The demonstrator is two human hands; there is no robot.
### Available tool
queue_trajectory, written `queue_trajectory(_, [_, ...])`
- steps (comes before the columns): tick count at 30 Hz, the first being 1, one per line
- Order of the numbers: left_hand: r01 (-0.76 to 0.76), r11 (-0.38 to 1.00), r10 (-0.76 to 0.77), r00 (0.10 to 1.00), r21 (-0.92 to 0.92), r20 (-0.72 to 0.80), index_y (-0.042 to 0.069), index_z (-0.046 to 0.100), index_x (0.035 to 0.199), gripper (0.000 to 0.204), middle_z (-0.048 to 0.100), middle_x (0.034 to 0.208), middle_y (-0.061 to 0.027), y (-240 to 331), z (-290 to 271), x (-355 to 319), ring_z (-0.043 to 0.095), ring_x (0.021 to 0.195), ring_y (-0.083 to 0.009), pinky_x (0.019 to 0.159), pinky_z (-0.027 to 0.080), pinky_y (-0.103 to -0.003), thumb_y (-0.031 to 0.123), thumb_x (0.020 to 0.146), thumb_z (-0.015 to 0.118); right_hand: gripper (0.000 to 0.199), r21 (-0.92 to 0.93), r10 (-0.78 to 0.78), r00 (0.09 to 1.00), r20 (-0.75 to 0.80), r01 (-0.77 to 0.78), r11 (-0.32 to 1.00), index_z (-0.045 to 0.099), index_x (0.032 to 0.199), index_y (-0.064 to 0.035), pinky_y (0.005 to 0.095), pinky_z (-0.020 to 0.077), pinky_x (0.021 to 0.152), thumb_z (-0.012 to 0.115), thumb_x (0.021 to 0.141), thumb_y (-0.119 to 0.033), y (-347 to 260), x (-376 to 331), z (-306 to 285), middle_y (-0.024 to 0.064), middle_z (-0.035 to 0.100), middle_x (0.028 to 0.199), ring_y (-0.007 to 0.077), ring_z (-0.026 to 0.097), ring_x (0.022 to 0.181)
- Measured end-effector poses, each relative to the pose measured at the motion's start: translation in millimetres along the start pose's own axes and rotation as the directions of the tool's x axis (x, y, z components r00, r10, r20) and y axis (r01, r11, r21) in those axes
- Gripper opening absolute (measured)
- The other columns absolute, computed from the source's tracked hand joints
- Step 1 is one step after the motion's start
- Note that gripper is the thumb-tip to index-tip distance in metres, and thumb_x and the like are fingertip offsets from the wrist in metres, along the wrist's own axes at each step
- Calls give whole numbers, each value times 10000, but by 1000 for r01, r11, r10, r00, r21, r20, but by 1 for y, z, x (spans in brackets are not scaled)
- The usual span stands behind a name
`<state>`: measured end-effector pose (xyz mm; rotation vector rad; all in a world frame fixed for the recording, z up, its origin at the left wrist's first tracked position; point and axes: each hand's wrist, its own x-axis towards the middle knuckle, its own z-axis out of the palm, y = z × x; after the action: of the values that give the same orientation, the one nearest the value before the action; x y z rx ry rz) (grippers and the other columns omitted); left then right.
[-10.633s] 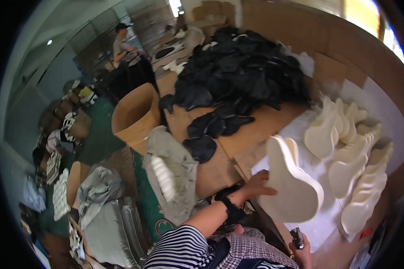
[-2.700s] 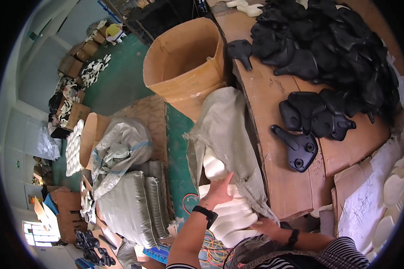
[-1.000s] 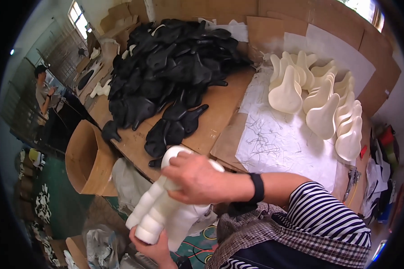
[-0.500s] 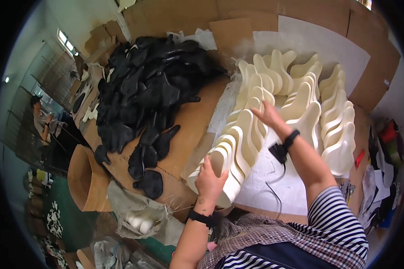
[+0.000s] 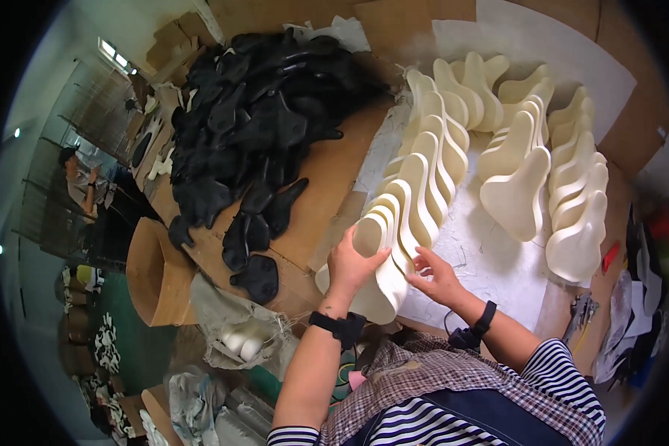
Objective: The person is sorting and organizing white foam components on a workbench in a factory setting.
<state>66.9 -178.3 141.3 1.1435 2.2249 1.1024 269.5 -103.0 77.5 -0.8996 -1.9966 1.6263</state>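
I see the big worktable (image 5: 327,171) first, its brown top partly covered by a white sheet (image 5: 490,260). The largest mass on it is the heap of black saddle-shaped shells (image 5: 253,111) at the far left side, apparently untouched. Next in size are the cream foam pads: two shorter rows (image 5: 565,193) stand on the sheet to my right, and the long overlapping row (image 5: 424,171) runs from the far end down to my hands.

I judge the lining-up well along: most cream pads already stand on edge in rows, and only the near end of the long row looks in hand. More cream pieces show in the open sack (image 5: 238,334) below the table edge, so stock remains to bring up.

My left hand (image 5: 349,264) is spread flat against the nearest cream pad (image 5: 383,275), fingers splayed over its face. My right hand (image 5: 435,275) touches the same pad's other side, fingers loosely curled and open, not pinching.
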Motion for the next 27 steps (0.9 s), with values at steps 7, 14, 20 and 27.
queue_trajectory(7, [75, 997, -73, 996, -36, 52, 5, 527, 1218, 735, 655, 1061, -209, 4, -7, -16, 641, 1002, -341, 844, 501, -415, 458, 700, 785, 1059, -162, -275, 961, -25, 268, 950, 274, 1390, 78, 424, 405, 1012, 811, 637, -439, -38, 34, 40, 297, 465, 1299, 417, 487, 1187])
queue_trajectory(14, [210, 880, -15, 908, -425, 419, -13, 500, 1282, 655, 541, 1280, -186, -60, -36, -4, 510, 1200, -256, 992, 410, -367, 482, 873, 627, 1025, -394, -233, 961, -147, 159, 905, 218, 1421, 52, 451, 425, 977, 737, 632, -347, -42, 49, 77, 300, 508, 1229, 438, 513, 1137])
queue_trajectory(20, [189, 869, -143, 981, -458, 132, -3, 434, 1355, 704, 499, 1331, -182, -128, -21, -15, 463, 1236, -270, 1063, 332, -363, 572, 949, 420, 1039, -285, 58, 985, -162, -103, 953, 143, 1458, 8, 441, 416, 985, 681, 658, -380, -44, 65, 70, 310, 516, 1217, 438, 526, 1124])
queue_trajectory(27, [447, 225, -209, 890, -866, 405, 64, 301, 1446, 684, 398, 1432, -153, -205, -39, -51, 399, 1286, -283, 1069, 323, -414, 532, 963, 421, 977, 444, -87, 996, 11, 73, 893, 96, 1500, -31, 370, 330, 1062, 680, 722, -114, -133, -12, 7, 173, 434, 1360, 247, 425, 1260])
